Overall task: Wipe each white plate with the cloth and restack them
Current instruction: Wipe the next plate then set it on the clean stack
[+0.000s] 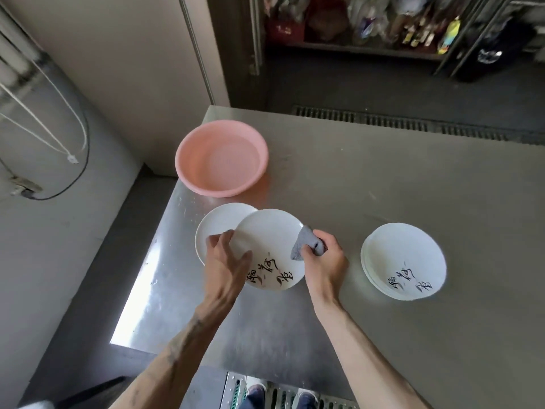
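While our left grip clamps the plate by its 9 o'clock rim over the worktop and our right grip bunches the cloth at its 3 o'clock edge, we judge the plate stiff, slick, breakable, best held by the rim.

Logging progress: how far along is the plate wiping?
Done, probably: the stack of plates at right. In hand: left hand holds a plate, right hand grips the cloth against its rim. Left: at least the plate beneath.
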`<action>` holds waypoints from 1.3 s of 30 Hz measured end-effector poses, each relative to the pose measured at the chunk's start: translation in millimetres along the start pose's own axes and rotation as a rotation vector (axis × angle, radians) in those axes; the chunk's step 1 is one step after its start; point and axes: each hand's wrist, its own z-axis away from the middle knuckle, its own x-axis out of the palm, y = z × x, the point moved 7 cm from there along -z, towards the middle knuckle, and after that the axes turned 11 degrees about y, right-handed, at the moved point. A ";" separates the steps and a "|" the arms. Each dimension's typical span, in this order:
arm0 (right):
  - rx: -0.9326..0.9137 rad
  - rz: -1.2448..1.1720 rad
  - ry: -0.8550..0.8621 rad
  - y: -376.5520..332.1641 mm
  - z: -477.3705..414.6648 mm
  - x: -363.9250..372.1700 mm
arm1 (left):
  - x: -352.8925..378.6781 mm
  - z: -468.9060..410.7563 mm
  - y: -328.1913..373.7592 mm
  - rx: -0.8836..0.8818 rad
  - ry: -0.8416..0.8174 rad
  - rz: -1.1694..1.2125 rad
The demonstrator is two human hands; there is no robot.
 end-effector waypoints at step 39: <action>-0.322 0.570 -0.172 98.3 -10.7 2.9 | 134.5 112.3 -68.2 0.382 -0.415 -0.259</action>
